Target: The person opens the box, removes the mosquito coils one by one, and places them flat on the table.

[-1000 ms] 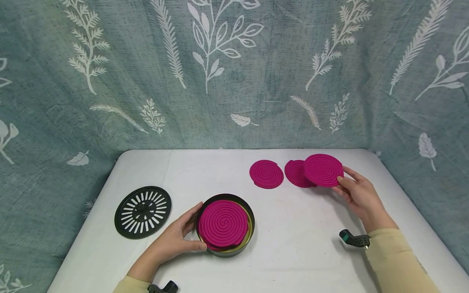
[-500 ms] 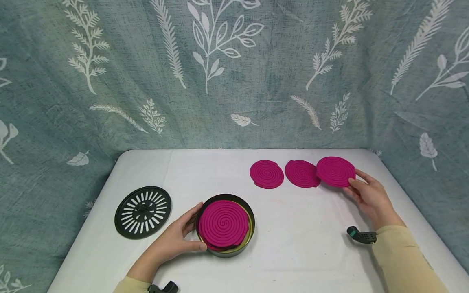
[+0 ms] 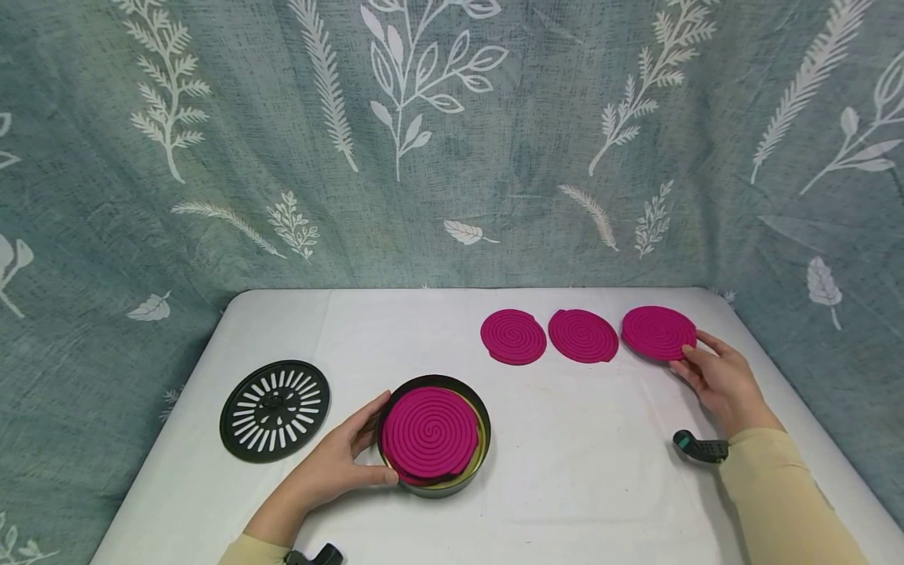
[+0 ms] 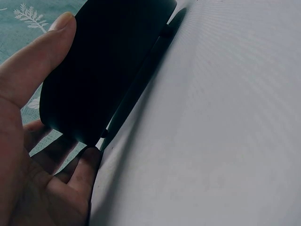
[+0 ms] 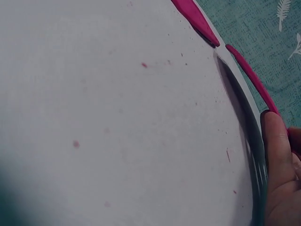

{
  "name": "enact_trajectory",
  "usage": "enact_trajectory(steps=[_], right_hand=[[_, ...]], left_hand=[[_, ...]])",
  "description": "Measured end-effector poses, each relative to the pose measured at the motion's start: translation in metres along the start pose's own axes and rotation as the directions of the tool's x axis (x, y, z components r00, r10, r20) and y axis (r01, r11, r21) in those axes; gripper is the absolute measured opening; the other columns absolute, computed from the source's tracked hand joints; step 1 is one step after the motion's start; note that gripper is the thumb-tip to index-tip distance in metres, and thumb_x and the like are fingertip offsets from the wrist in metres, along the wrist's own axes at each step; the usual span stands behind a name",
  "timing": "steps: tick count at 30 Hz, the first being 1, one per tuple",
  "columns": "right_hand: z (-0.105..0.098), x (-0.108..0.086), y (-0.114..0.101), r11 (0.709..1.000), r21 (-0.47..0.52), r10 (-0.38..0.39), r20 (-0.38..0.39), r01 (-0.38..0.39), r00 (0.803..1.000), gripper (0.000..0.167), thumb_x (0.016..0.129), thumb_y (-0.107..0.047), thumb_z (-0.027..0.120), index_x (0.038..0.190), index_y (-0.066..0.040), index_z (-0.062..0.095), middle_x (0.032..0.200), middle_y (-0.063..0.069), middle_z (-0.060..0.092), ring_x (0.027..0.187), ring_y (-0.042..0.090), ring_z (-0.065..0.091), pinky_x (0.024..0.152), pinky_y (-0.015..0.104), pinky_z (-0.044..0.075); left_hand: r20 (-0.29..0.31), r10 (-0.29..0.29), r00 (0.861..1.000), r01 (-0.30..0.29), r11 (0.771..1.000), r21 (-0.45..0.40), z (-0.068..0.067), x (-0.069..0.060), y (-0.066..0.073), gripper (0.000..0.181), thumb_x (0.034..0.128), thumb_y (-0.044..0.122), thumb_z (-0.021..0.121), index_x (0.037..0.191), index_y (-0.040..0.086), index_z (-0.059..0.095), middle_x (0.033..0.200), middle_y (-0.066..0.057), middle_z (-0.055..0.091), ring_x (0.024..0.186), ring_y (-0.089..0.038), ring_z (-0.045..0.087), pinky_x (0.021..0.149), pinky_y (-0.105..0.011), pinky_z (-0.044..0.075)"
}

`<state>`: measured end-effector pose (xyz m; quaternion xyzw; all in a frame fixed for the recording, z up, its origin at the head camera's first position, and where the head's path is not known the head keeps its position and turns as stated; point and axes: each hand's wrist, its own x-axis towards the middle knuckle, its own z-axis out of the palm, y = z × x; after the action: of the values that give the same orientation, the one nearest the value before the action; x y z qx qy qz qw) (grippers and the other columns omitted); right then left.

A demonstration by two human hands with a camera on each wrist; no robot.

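A round dark tin holds several magenta spiral discs, with a yellow-green edge beside them. My left hand grips the tin's left side, thumb at the front; in the left wrist view the hand is round the tin's dark wall. At the back right, my right hand pinches the right edge of another magenta disc. The right wrist view has that disc edge-on, slightly above the table, between thumb and fingers of the hand.
Two magenta discs, one at the centre back and one right of it, lie flat on the white table. A black slotted round plate lies at the left. A patterned cloth hangs behind the table.
My right hand has moved right and slightly down with its disc, which no longer overlaps the middle disc. The left hand and the tin have stayed where they were.
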<state>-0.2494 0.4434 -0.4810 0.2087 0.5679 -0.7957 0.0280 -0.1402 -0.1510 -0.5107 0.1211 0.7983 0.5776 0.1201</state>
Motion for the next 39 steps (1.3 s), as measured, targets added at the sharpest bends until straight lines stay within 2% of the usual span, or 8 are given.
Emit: enact_trajectory(steps=[8, 13, 19, 25, 29, 35, 39], right_hand=[[-0.003, 0.005, 0.004, 1.0, -0.016, 0.011, -0.033, -0.012, 0.999, 0.079, 0.099, -0.007, 0.059, 0.16, -0.021, 0.012, 0.097, -0.001, 0.063, 0.085, 0.009, 0.066, 0.082, 0.029, 0.061], [-0.004, 0.006, 0.004, 0.999, -0.037, 0.02, -0.048, -0.022, 0.999, 0.079, 0.099, -0.008, 0.06, 0.16, -0.021, 0.012, 0.102, -0.003, 0.061, 0.088, 0.008, 0.066, 0.085, 0.029, 0.06], [-0.004, 0.004, 0.0, 0.997, -0.054, 0.048, -0.053, -0.051, 0.997, 0.08, 0.099, -0.009, 0.059, 0.16, -0.022, 0.01, 0.103, -0.002, 0.06, 0.092, 0.008, 0.066, 0.089, 0.03, 0.058], [-0.004, 0.003, -0.003, 0.996, -0.057, 0.074, -0.03, -0.075, 0.997, 0.08, 0.1, -0.012, 0.058, 0.16, -0.023, 0.007, 0.113, -0.001, 0.053, 0.097, 0.008, 0.065, 0.093, 0.033, 0.056], [-0.006, 0.004, -0.005, 0.995, -0.025, 0.096, -0.017, -0.096, 0.995, 0.081, 0.1, -0.014, 0.059, 0.16, -0.026, 0.006, 0.12, 0.0, 0.049, 0.102, 0.01, 0.064, 0.096, 0.034, 0.055], [-0.014, 0.0, -0.008, 0.996, 0.014, 0.089, 0.054, -0.09, 0.995, 0.087, 0.099, -0.012, 0.06, 0.16, -0.025, -0.001, 0.114, -0.001, 0.057, 0.106, 0.012, 0.062, 0.1, 0.036, 0.052], [-0.017, -0.003, -0.008, 0.996, 0.018, 0.086, 0.057, -0.087, 0.995, 0.09, 0.098, -0.013, 0.062, 0.159, -0.024, -0.003, 0.109, 0.0, 0.061, 0.107, 0.014, 0.063, 0.1, 0.037, 0.052]], left_hand=[[0.001, -0.021, 1.0, 0.021, 1.0, -0.012, 0.001, 0.0, -0.001, 0.117, 0.0577, 0.032, 0.097, 0.156, 0.026, 0.032, 0.154, 0.004, 0.037, 0.142, -0.013, 0.033, 0.111, -0.019, 0.034], [0.009, -0.014, 1.0, 0.014, 1.0, -0.018, 0.003, 0.0, -0.001, 0.116, 0.0593, 0.031, 0.096, 0.156, 0.026, 0.032, 0.155, 0.001, 0.036, 0.143, -0.016, 0.032, 0.112, -0.021, 0.034], [0.008, -0.025, 1.0, 0.025, 1.0, -0.009, 0.003, 0.0, 0.0, 0.117, 0.0579, 0.032, 0.097, 0.156, 0.028, 0.032, 0.154, 0.006, 0.037, 0.141, -0.011, 0.034, 0.111, -0.019, 0.035], [0.004, -0.005, 1.0, 0.005, 1.0, 0.007, 0.001, 0.0, -0.001, 0.118, 0.057, 0.035, 0.097, 0.156, 0.028, 0.032, 0.154, 0.003, 0.038, 0.141, -0.013, 0.034, 0.111, -0.02, 0.035], [0.006, 0.005, 1.0, -0.005, 1.0, 0.001, 0.001, 0.001, -0.001, 0.118, 0.0574, 0.034, 0.097, 0.156, 0.027, 0.032, 0.154, 0.001, 0.038, 0.141, -0.014, 0.034, 0.111, -0.02, 0.035], [0.005, -0.018, 1.0, 0.018, 1.0, 0.002, 0.0, 0.001, 0.0, 0.119, 0.0564, 0.036, 0.097, 0.156, 0.027, 0.032, 0.153, 0.005, 0.039, 0.14, -0.01, 0.036, 0.11, -0.018, 0.035], [0.001, -0.021, 1.0, 0.021, 1.0, 0.003, 0.0, 0.0, 0.0, 0.119, 0.0559, 0.036, 0.097, 0.156, 0.027, 0.033, 0.152, 0.004, 0.039, 0.14, -0.011, 0.036, 0.11, -0.018, 0.035]])
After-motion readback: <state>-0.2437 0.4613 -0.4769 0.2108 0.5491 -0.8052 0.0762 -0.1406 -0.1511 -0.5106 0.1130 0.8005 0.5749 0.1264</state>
